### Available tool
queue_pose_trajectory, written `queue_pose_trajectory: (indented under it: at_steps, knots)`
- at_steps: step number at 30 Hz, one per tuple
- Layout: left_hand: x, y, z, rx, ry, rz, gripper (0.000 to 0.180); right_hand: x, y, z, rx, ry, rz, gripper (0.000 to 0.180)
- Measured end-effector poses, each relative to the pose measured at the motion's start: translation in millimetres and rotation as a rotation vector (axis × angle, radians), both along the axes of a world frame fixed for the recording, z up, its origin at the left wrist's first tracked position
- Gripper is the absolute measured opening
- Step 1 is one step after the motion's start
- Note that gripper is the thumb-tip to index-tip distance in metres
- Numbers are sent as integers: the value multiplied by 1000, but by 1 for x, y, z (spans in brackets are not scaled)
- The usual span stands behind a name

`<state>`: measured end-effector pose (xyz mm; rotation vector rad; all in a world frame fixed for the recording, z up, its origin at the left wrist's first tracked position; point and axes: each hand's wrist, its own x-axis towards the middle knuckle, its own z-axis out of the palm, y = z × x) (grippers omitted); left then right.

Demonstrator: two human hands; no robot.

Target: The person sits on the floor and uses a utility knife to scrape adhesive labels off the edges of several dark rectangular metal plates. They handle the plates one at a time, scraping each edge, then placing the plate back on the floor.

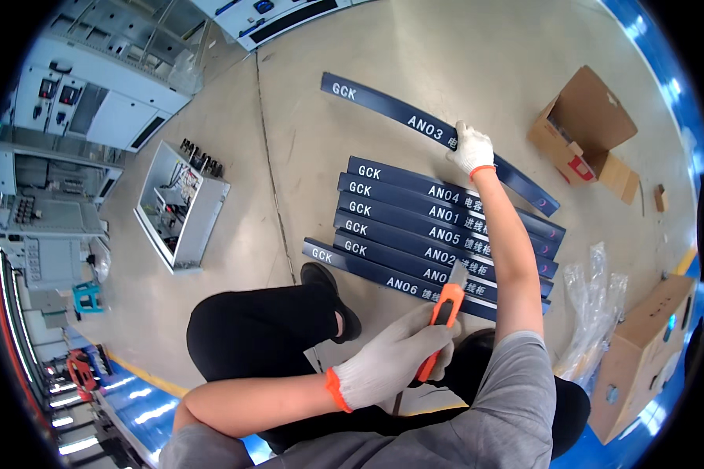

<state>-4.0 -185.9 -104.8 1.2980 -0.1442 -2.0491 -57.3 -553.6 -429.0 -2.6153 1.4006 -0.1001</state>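
My left hand (pixel 387 359), in a white knit glove with an orange cuff, is wrapped round an orange and black utility knife (pixel 447 303). The knife's blade points away from me, over the nearest of several dark blue label strips (pixel 399 209). These long strips with white lettering lie side by side on the floor in front of me. Farther off, one separate blue strip (pixel 379 102) lies at a slant. My gloved right hand (pixel 474 148) is closed over the middle of that strip, and its fingertips are partly hidden. My right forearm covers part of the row.
An open cardboard box (pixel 559 148) stands at the far right. Clear plastic wrapping (pixel 590 301) and a larger carton (pixel 641 352) lie nearer on the right. At left stand an open metal drawer unit (pixel 192 215) with wiring and grey cabinets (pixel 125 109). My shoe (pixel 328 301) is beside the strips.
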Motion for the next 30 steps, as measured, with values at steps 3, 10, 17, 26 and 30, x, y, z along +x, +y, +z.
queue_pose_trajectory:
  at_steps: [3,10,17,26,30]
  knots:
    - [-3,12,14,-117,4,-38,29,14,21,73,-32,-111,5,67]
    - [-10,58,36,-455,-67,-24,27,11,96,227,45,-422,-124,64]
    - [-11,70,40,-590,-305,363,12,-68,159,318,244,-1207,97,43]
    - [-11,84,72,-907,-561,278,34,-182,381,378,136,-605,-193,62]
    - [-50,109,102,-1174,-679,210,49,-189,469,378,456,-1130,-83,78]
